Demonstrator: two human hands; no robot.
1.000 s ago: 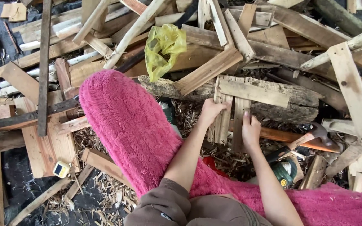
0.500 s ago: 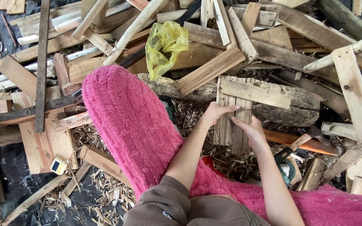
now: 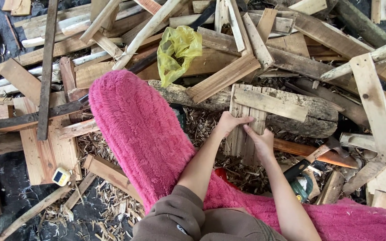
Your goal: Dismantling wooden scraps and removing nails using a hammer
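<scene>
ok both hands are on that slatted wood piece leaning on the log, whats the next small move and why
Probably a firmer two-handed grip, then tipping it slightly off the log. The left hand and right hand both clasp the slatted wood panel at its lower part, while its top leans on the log. A hatchet lies just right of the hands, so easing leftward seems safer.

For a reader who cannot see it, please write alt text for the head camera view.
Both bare hands, left hand and right hand, grip a small panel of nailed wooden slats that leans against a rough log. A fluffy pink-clad leg stretches over wood shavings, amid scattered scrap planks and a yellow plastic bag.
</scene>
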